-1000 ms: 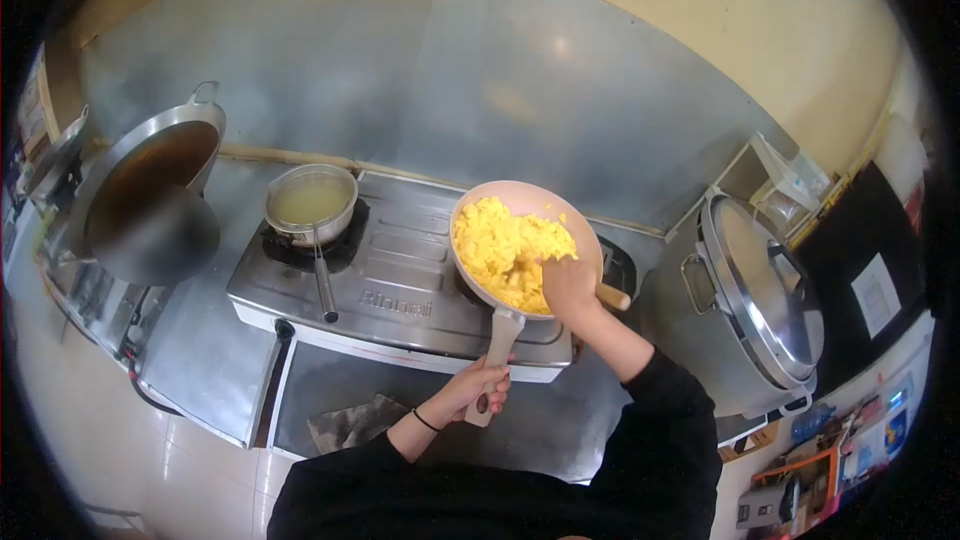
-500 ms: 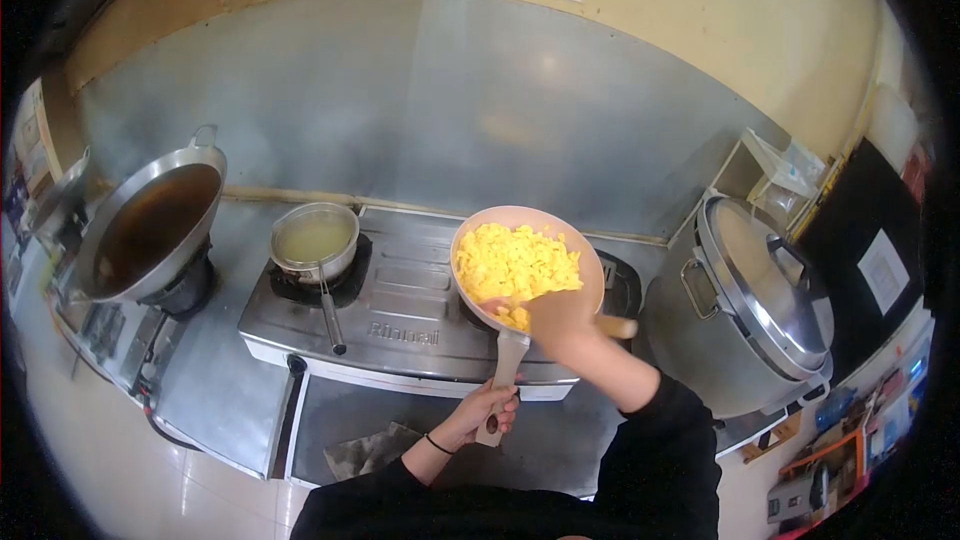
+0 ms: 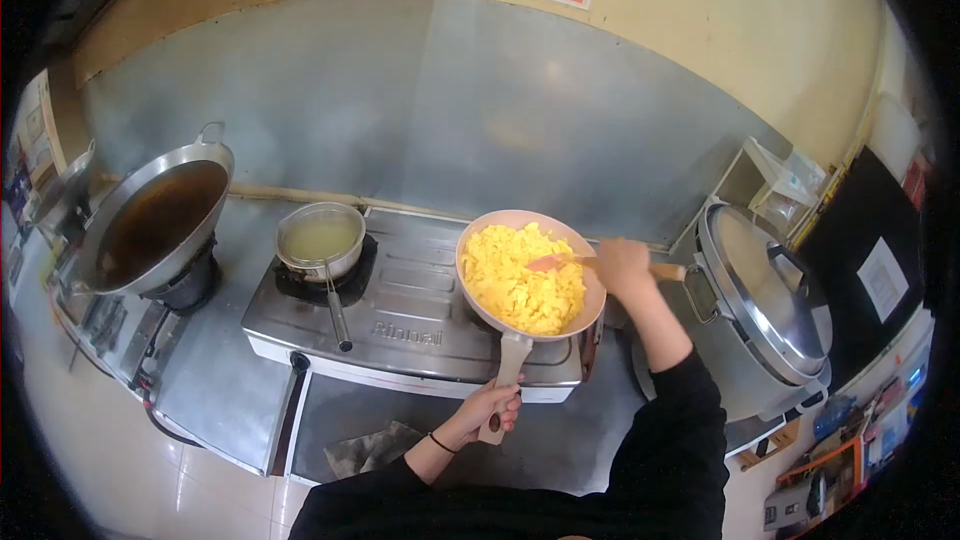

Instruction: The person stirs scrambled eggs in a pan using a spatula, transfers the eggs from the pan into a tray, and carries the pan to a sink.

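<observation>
A pale pink frying pan point(image 3: 590, 312) sits over the right side of the gas stove, filled with yellow scrambled egg point(image 3: 515, 290). My left hand point(image 3: 489, 410) is wrapped round the end of its beige handle, which points toward me. My right hand point(image 3: 624, 266) grips the wooden handle of a spatula point(image 3: 557, 261) at the pan's right rim. The spatula's pinkish blade lies at the upper part of the egg, and its handle end sticks out to the right beyond my fist.
A small saucepan point(image 3: 345, 259) of pale liquid stands on the stove's point(image 3: 400, 305) left burner, handle toward me. Farther left is a large wok point(image 3: 218, 155) of brown liquid. A big lidded metal pot point(image 3: 735, 340) stands close on the right. A grey cloth point(image 3: 370, 448) lies below the stove.
My right hand has moved up and right from the pan's near edge, bringing the spatula blade to the upper part of the egg. My left hand still grips the handle.
</observation>
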The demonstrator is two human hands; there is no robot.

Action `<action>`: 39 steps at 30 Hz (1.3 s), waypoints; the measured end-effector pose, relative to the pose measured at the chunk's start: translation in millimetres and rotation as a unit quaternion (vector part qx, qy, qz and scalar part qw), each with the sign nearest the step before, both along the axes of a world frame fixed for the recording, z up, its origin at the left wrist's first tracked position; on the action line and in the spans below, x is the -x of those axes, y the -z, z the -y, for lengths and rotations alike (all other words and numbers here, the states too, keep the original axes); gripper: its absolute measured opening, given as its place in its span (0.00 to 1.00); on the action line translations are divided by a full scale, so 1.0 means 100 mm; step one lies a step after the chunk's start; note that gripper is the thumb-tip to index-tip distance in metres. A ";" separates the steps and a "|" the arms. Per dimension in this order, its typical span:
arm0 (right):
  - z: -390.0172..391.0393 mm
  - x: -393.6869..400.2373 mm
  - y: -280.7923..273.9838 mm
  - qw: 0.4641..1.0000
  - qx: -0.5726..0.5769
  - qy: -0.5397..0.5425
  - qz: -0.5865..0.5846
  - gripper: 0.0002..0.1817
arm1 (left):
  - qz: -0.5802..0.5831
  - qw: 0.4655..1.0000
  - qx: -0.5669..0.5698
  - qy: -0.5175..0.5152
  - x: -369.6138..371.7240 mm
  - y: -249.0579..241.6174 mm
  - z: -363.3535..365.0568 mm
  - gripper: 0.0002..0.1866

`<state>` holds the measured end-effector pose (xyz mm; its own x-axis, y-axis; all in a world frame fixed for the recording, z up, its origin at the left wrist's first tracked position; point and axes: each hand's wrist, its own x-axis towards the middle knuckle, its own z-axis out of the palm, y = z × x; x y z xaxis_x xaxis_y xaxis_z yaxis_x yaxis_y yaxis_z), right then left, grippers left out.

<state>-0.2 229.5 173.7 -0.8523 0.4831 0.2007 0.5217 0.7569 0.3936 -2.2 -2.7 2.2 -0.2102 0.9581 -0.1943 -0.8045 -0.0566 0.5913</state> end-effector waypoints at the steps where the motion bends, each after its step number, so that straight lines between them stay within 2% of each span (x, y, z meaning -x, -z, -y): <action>1: 0.02 -0.08 -0.15 1.000 0.007 0.000 -0.004 0.11 | 0.000 1.000 0.000 0.000 0.00 -0.01 0.01 0.17; 4: -0.06 -0.16 -0.33 0.999 0.011 0.042 0.029 0.14 | 0.007 1.000 -0.004 0.000 -0.01 -0.04 0.01 0.16; 5: -0.04 -0.14 -0.40 0.991 0.029 0.080 0.103 0.12 | 0.011 1.000 -0.007 0.000 -0.01 -0.04 0.01 0.16; 8: -0.43 0.05 -0.07 0.983 0.059 0.128 0.122 0.14 | 0.023 1.000 -0.012 0.009 0.00 -0.01 0.01 0.15; 11: -0.69 0.26 0.17 0.950 0.214 0.130 0.187 0.19 | 0.037 0.999 -0.013 0.036 0.03 -0.01 0.01 0.15; 14: -0.84 0.38 0.55 0.963 0.259 0.032 0.076 0.23 | 0.039 0.999 0.002 0.038 0.03 0.01 0.01 0.16; 17: -1.09 0.48 1.04 0.961 0.273 -0.046 -0.007 0.20 | 0.036 0.999 -0.001 0.039 0.03 -0.02 0.02 0.16; 20: -0.95 0.30 0.95 0.964 0.238 -0.121 -0.004 0.17 | 0.019 0.999 0.001 0.033 0.03 -0.01 0.02 0.16; 23: -0.68 0.03 0.79 0.973 0.177 -0.145 -0.013 0.16 | 0.009 0.999 0.018 0.031 0.03 -0.02 0.02 0.16; 27: -0.44 -0.30 0.81 0.971 0.156 -0.172 -0.054 0.16 | -0.025 0.999 0.031 0.023 0.02 -0.03 0.02 0.17; 32: -0.02 -0.79 0.36 0.963 0.128 -0.222 -0.078 0.18 | 0.000 1.000 0.021 0.023 0.03 -0.02 0.02 0.16; 33: 0.10 -0.87 0.18 0.965 0.171 -0.183 -0.081 0.19 | 0.000 1.000 0.021 0.021 0.04 -0.01 0.02 0.16; 36: 0.33 -1.01 -0.15 0.975 0.154 -0.158 -0.042 0.19 | 0.013 1.000 0.013 0.018 0.03 -0.02 0.02 0.17; 39: 0.53 -0.92 0.03 0.988 0.065 -0.141 0.027 0.18 | 0.002 1.000 0.014 0.016 0.03 -0.03 0.02 0.17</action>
